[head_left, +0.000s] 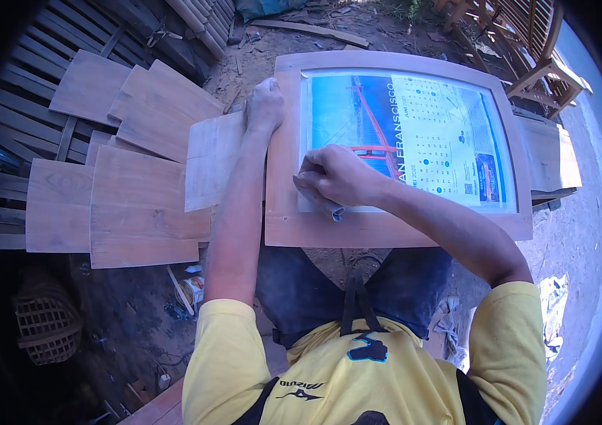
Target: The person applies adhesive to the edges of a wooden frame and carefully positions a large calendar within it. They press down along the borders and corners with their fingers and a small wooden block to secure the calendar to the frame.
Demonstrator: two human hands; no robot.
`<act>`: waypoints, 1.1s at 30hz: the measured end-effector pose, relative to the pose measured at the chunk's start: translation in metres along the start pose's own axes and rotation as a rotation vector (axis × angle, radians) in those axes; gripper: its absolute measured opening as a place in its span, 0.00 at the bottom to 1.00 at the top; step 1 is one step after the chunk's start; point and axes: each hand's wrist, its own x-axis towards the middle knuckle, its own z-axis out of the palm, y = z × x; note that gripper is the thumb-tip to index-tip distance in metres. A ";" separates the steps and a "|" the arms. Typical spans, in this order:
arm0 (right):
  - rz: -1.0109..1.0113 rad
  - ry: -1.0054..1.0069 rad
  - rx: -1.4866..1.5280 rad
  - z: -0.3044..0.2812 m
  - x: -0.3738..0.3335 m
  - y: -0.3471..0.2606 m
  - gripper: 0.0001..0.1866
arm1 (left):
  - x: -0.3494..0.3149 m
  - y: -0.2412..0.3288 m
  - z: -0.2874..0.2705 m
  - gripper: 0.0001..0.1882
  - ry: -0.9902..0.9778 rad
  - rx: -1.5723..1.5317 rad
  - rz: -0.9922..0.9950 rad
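A wooden frame (288,219) with rounded sides lies across my lap. Inside its opening is a calendar sheet (421,142) with a picture of a red bridge on blue. My left hand (264,106) is closed on the frame's left side near the far corner, its fingertips partly hidden. My right hand (336,176) is closed in a pinch on a folded piece of greyish sheet, seemingly sandpaper (308,182), at the inner edge of the frame's left side. A curled end of it shows below the fingers.
Several flat wooden boards (134,205) lie overlapped at the left on a slatted bench (18,106). A plastic basket (47,326) stands at lower left. Wooden chairs (538,64) are at far right, beyond another board (552,159). A loose plank (308,30) lies on the ground.
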 end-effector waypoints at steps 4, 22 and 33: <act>0.058 0.431 0.062 -0.038 0.066 0.029 0.15 | -0.006 0.003 -0.006 0.23 -0.012 -0.010 -0.017; 0.124 0.151 -0.073 0.026 0.014 -0.011 0.11 | 0.004 0.008 0.005 0.22 -0.014 -0.010 0.008; 0.172 0.057 0.138 -0.002 -0.002 -0.006 0.14 | 0.003 0.002 0.010 0.21 0.009 -0.008 0.035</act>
